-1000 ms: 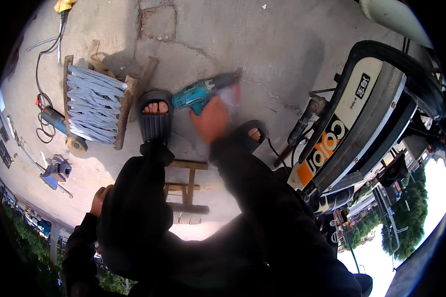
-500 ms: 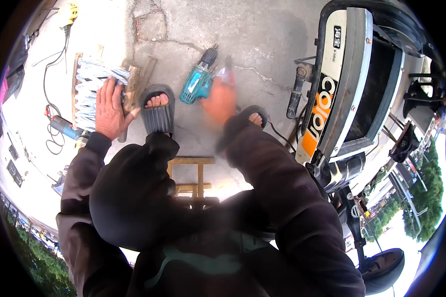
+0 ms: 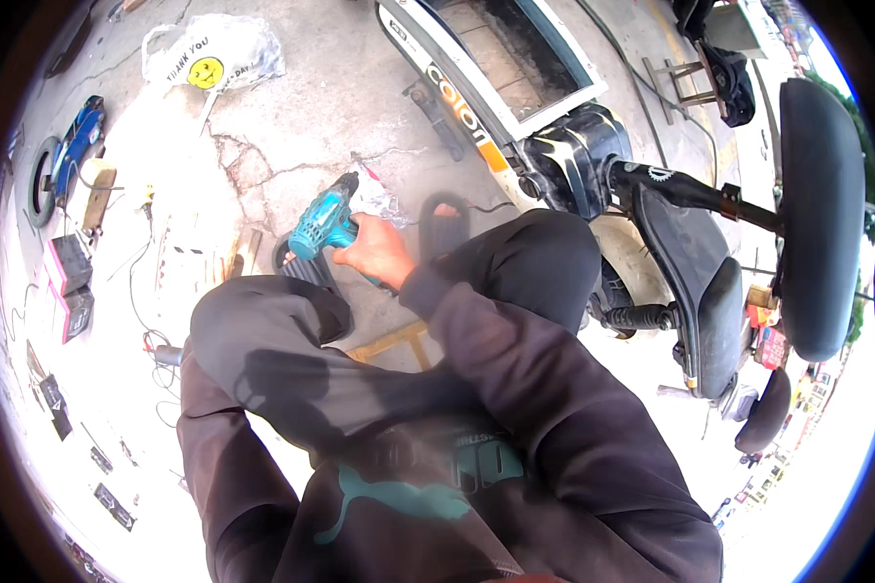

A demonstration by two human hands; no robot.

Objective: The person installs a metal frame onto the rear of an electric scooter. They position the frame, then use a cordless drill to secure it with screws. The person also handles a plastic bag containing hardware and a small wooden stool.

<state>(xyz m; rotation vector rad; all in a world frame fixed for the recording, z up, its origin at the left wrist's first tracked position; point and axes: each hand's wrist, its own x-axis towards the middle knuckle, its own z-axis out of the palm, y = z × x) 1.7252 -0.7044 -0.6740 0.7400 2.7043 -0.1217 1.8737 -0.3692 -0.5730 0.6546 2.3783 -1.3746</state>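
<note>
My right hand [image 3: 379, 251] is closed around the grip of a teal cordless drill [image 3: 326, 222]. The drill is raised over my left sandal [image 3: 316, 277], its black chuck [image 3: 346, 183] tilted up and away from me. Past the drill's tip a crumpled clear plastic wrapper [image 3: 384, 199] with red marks lies on the concrete. My left sleeve [image 3: 226, 437] runs up beside my left knee, but the hand at its end is hidden by the leg and the glare. Wooden pieces [image 3: 248, 255], partly washed out, lie left of that sandal.
A three-wheeled electric vehicle [image 3: 496, 155] with an open cargo bed and black seats stands at the right. A low wooden stool frame [image 3: 391, 345] is beneath me. At the left are a white plastic bag [image 3: 219, 53], a blue tool [image 3: 78, 136] and a dark cord [image 3: 138, 282].
My right hand, blurred beside the drill on the ground earlier, now holds it up. My left hand, earlier flat on the strap-wrapped wooden piece, has gone out of sight. The view has swung.
</note>
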